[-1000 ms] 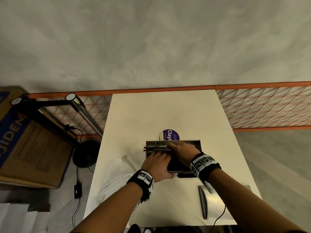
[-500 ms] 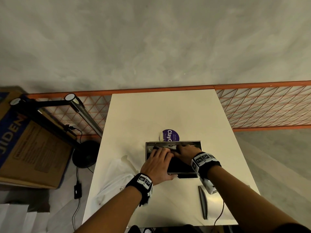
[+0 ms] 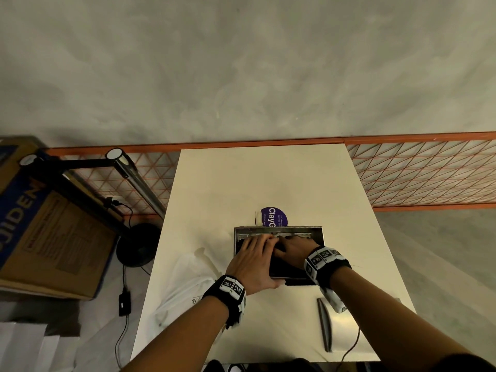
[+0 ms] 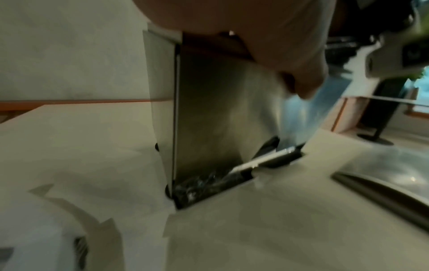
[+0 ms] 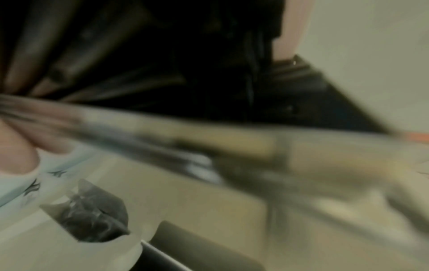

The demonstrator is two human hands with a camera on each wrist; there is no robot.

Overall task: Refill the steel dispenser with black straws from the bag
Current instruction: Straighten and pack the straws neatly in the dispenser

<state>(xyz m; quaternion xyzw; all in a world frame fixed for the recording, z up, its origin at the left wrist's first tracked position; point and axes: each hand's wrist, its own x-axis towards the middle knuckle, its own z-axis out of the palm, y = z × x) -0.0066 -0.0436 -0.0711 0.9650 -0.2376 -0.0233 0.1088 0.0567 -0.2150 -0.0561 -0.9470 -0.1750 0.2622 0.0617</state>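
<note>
steel dispenser (image 3: pixel 316 233) – both hands, left (image 3: pixel 253 260) and right (image 3: pixel 294 251), flat-fingered inside it

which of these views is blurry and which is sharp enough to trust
Head view: sharp but wide-angle, dim, both hands over the steel dispenser. Left wrist view: mild smear, the dispenser wall still readable. Right wrist view: heavy motion blur, dark at the top, little can be made out.

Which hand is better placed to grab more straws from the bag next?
Left, probably. The left hand is over the dispenser's left side, nearest the white bag lying left of it. The right hand would have to cross over.
</note>
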